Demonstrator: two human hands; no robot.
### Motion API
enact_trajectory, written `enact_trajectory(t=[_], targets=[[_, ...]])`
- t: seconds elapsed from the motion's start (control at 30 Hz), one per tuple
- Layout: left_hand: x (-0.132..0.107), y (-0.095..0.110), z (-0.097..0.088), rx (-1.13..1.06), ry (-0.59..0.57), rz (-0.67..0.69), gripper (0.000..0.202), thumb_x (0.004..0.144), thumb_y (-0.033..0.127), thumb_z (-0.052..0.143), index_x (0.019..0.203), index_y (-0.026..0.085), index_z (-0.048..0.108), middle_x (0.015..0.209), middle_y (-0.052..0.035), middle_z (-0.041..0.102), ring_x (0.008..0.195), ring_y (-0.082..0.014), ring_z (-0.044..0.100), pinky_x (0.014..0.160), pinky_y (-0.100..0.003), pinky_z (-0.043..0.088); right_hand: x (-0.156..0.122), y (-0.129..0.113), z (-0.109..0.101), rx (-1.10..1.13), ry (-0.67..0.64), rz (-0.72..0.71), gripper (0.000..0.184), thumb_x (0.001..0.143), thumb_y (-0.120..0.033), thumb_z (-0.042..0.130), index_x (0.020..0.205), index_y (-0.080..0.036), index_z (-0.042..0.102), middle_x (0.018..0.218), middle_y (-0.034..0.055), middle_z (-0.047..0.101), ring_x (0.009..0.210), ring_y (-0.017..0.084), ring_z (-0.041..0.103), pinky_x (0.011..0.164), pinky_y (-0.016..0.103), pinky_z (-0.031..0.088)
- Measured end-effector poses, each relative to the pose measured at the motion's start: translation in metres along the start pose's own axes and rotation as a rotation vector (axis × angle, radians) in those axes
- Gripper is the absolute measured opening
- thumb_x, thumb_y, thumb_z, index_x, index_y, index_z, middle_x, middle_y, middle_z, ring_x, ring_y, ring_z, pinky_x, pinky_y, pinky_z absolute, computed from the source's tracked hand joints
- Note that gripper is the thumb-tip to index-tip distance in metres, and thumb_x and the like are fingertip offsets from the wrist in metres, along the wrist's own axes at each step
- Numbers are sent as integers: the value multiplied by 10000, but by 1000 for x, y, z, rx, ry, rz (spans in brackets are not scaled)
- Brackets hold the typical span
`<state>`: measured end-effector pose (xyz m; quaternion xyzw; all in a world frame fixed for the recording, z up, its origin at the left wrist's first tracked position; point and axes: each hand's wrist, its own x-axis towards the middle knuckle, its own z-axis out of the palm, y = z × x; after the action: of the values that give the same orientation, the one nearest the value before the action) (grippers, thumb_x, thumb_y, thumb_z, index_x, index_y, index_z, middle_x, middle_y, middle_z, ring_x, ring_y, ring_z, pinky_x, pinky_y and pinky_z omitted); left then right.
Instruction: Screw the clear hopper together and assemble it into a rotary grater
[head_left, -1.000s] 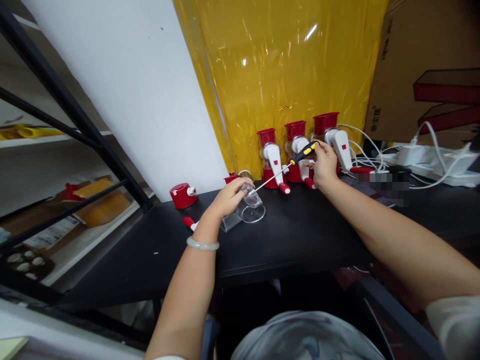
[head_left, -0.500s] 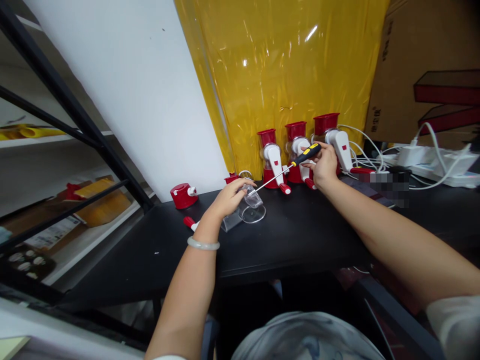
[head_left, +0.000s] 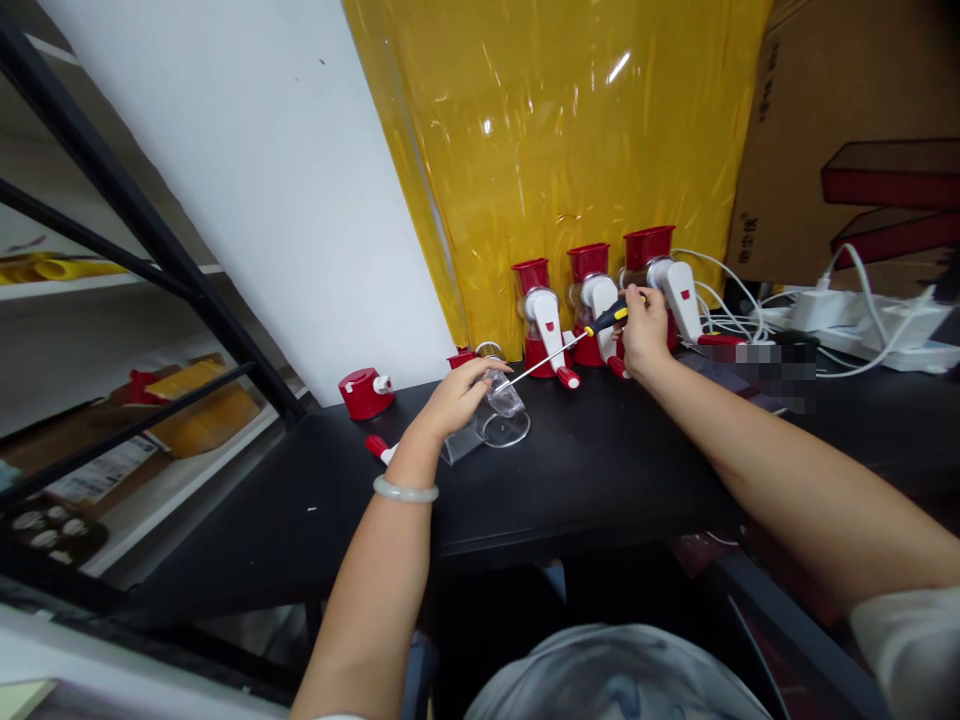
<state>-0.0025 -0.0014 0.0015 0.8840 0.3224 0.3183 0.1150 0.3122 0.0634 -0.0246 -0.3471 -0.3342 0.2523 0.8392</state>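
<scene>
- Head view: your right hand (head_left: 645,325) clasps the black-and-yellow screwdriver (head_left: 607,319).
- Your curled left hand (head_left: 457,393) holds the clear plastic body (head_left: 508,401) on the black tabletop (head_left: 577,480).
- Screwdriving seems in hand; next needs steady turning.

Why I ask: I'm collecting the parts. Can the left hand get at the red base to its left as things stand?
Probably yes: nothing visible stands between the left hand and the red base. It would likely have to release the clear plastic piece first.
</scene>
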Motion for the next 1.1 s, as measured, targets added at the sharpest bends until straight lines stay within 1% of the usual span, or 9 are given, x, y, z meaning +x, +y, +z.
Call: enact_trajectory(t=[0.13, 0.3, 0.4, 0.5, 0.6, 0.73, 0.87, 0.97, 1.1], targets=[[0, -1, 0, -6, 2, 1, 387, 925, 140, 470, 1212, 246, 706, 1327, -76, 718, 1267, -271, 649, 1121, -514, 500, -3, -2, -2, 16, -67, 3, 504, 921, -659, 439, 1065, -227, 655, 724, -18, 568, 466, 104, 479, 382, 233, 401], [0, 1, -1, -1, -3, 11, 375, 926, 150, 480, 1211, 233, 709, 1326, -83, 720, 1264, -278, 650, 1130, -523, 488, 4, 1, -6, 13, -70, 41, 438, 851, -473, 503, 1170, -234, 683, 966, 45, 676, 702, 165, 662, 471, 268, 533], [0, 3, -1, 4, -1, 10, 377, 920, 154, 482, 1213, 216, 710, 1325, -96, 720, 1262, -287, 652, 1128, -529, 488, 7, 1, -6, 25, -68, 77, 409, 816, -407, 531, 1150, -230, 685, 993, 50, 682, 770, 182, 685, 505, 291, 573], [0, 4, -1, 7, 0, 4, 381, 919, 149, 480, 1214, 219, 712, 1326, -93, 720, 1269, -282, 651, 1133, -516, 486, 6, 0, -3, 30, -39, 88, 338, 819, -386, 549, 1095, -229, 665, 936, 33, 669, 689, 162, 658, 475, 277, 547], [0, 4, -1, 7, 2, 4, 379, 924, 146, 478, 1213, 226, 710, 1328, -89, 720, 1272, -276, 650, 1135, -509, 482, 3, 0, -1, 13, 3, 56, 260, 837, -423, 598, 1028, -245, 592, 840, -2, 638, 544, 125, 564, 418, 249, 465], [0, 3, -1, 3, 2, 16, 367, 933, 162, 479, 1215, 214, 708, 1327, -98, 719, 1270, -280, 648, 1135, -511, 478, 3, 2, -1, -8, 5, -29, 384, 816, -566, 704, 956, -271, 503, 713, -64, 564, 427, 81, 436, 366, 216, 359], [0, 3, 0, 5, 4, 15, 363, 939, 167, 480, 1220, 206, 707, 1324, -96, 720, 1269, -276, 649, 1136, -495, 480, 2, 1, -3, -29, -11, -64, 458, 882, -706, 580, 926, -254, 524, 636, -61, 529, 380, 85, 432, 345, 227, 347], [0, 3, 0, 12, 9, 13, 368, 933, 149, 481, 1217, 212, 707, 1320, -91, 722, 1263, -271, 653, 1132, -488, 486, 0, -2, -3, -21, -45, -7, 403, 944, -625, 506, 949, -230, 588, 599, -40, 538, 376, 106, 469, 346, 238, 364], [0, 2, 0, 11, 12, 14, 377, 929, 131, 484, 1222, 220, 705, 1315, -87, 725, 1261, -267, 656, 1128, -489, 491, 0, -6, -2, 3, -59, 76, 221, 896, -435, 591, 966, -225, 599, 566, -71, 521, 375, 96, 471, 364, 217, 381]])
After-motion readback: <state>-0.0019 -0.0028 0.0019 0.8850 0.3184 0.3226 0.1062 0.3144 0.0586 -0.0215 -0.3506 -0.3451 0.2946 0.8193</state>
